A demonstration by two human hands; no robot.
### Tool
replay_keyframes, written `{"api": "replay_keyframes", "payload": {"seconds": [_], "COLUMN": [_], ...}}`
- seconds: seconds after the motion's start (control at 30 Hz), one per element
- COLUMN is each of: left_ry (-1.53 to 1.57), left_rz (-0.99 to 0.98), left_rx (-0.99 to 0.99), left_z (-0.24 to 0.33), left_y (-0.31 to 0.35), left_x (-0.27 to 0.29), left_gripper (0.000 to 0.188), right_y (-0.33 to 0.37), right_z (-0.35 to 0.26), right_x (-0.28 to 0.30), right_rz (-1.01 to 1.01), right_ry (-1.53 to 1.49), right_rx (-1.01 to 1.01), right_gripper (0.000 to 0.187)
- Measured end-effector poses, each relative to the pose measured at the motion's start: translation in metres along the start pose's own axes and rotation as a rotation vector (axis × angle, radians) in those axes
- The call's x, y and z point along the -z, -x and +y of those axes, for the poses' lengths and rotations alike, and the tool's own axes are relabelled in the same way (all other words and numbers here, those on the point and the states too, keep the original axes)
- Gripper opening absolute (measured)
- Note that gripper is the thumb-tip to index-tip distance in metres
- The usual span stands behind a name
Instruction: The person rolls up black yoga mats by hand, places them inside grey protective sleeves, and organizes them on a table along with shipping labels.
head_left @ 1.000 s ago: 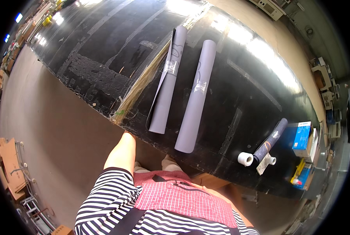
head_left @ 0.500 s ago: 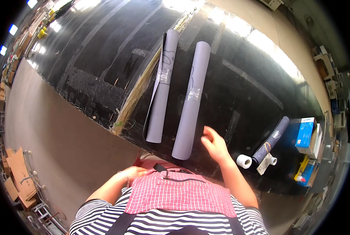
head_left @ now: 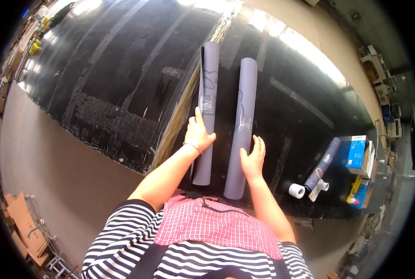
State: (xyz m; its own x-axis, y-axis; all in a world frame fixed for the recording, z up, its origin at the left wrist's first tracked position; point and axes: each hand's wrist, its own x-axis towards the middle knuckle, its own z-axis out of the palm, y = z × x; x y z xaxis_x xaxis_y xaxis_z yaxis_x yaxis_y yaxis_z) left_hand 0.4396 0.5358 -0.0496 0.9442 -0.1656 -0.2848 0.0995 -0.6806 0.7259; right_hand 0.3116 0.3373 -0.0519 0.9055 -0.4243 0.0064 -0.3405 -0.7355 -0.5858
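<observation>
And here are both hands, well apart from each other: the left hand point(head_left: 197, 136) lies against the left grey roll point(head_left: 210, 121), fingers stretched out rather than clenched, while the right hand point(head_left: 253, 160) stands beside the right grey roll point(head_left: 243, 109), fingers spread, thumb close to its side, though whether it touches I cannot tell. Both rolls lie lengthwise, side by side with a gap between, at the near edge of the black table point(head_left: 305, 139). Rolling looks done on each, and so does the binding: a clear band point(head_left: 245, 124) wraps the right one, another the left. What looks unfinished is the left roll's long edge, standing loose with its dark underside showing. Neither roll is off the tabletop. Over to the right, a slimmer dark roll point(head_left: 322, 162) lies untouched near a white roll point(head_left: 296, 190).
</observation>
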Motion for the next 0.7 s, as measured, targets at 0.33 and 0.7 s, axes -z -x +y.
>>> {"api": "replay_keyframes", "payload": {"seconds": [0.33,0.7], "left_ry": [1.497,1.474], "left_rz": [-0.771,-0.804], "left_rx": [0.295,0.343], "left_z": [-0.104,-0.111], "left_y": [-0.004,0.039], "left_x": [0.093,0.102], "left_gripper": [0.068,0.071], "right_y": [-0.012,-0.039], "right_z": [-0.090,-0.161], "right_x": [-0.011,-0.067], "right_rz": [-0.294,-0.596], "right_ry": [-0.443,-0.735], "right_rx": [-0.004,-0.339], "right_gripper": [0.048,0.045]}}
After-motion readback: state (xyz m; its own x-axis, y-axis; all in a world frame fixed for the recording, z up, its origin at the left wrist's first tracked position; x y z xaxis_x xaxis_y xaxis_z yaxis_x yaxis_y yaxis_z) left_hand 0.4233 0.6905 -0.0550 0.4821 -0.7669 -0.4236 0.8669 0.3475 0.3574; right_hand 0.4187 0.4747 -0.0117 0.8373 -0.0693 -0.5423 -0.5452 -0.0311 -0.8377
